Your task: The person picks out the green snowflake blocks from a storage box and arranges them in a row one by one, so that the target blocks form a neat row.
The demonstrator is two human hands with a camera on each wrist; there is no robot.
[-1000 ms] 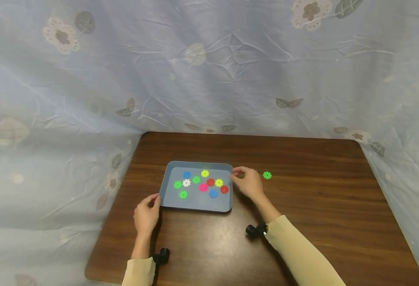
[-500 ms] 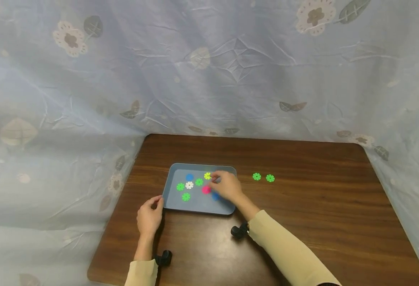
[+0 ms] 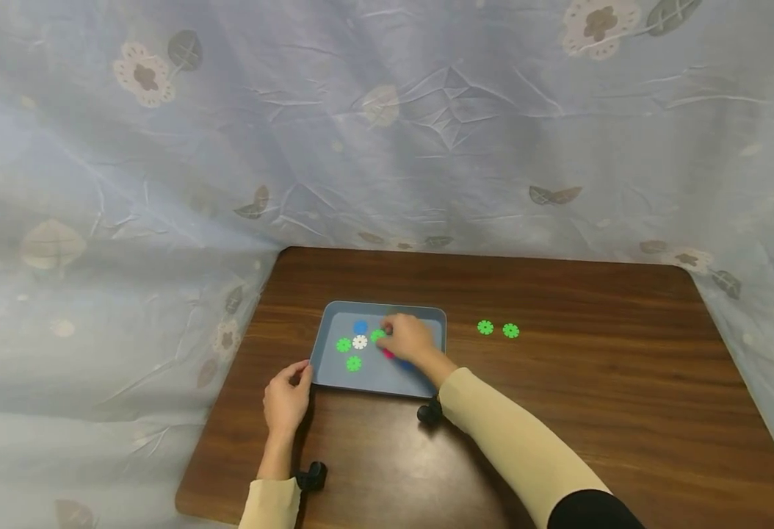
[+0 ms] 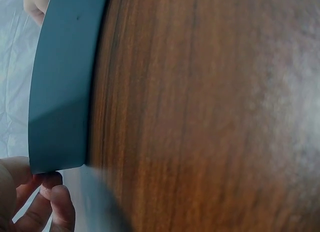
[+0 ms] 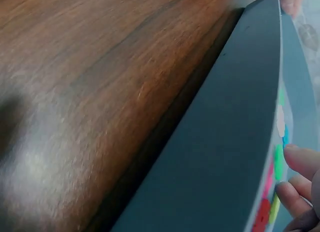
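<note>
A blue-grey tray (image 3: 374, 385) holds several flat notched plastic discs. My left hand (image 3: 286, 400) pinches its near left corner between thumb and fingers. Over the tray, my right hand (image 3: 410, 339) reaches down with thumb and fingertips apart, close to a green disc (image 3: 377, 335). In the right wrist view that green disc (image 5: 278, 162) lies by the thumb tip, and a red disc (image 5: 261, 216) shows near the tray wall. A pink disc (image 3: 388, 353) is partly covered by the hand. Left of it lie a white disc (image 3: 359, 342), a blue disc (image 3: 360, 327) and green ones.
Two green discs, a left one (image 3: 485, 328) and a right one (image 3: 510, 330), lie on the brown wooden table (image 3: 598, 382) right of the tray. A pale floral curtain (image 3: 387, 162) hangs behind and to the left of the table.
My right hand has moved left from beside the tray's right edge to over its middle. A second green disc on the table, mostly covered earlier, now shows fully. My left hand stays at the tray corner.
</note>
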